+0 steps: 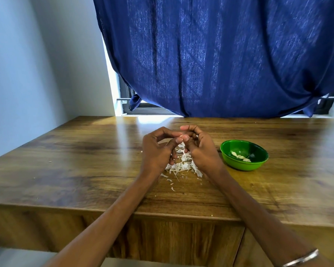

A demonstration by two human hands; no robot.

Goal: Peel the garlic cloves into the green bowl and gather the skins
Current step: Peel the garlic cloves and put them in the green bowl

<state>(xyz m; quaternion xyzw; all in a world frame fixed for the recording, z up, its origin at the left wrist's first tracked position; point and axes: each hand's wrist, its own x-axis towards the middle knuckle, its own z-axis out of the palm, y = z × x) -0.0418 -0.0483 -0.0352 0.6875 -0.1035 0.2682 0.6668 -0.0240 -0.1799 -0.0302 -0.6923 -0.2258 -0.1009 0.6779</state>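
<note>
Both my hands raised together over skin pile. Left hand (156, 151) and right hand (199, 149) meet at fingertips, each grip pinched on one small garlic clove (181, 136), mostly hidden between thumbs. Loose skins (181, 165) heaped on table (75, 170) directly beneath hands. Green bowl (244, 155) right of pile, few peeled cloves (240, 156) inside.

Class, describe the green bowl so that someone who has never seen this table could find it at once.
Start at the wooden table under the blue curtain. To the right of the right hand stands the green bowl, round and glossy. It is the table's only dish and holds a few pale peeled garlic cloves.
</note>
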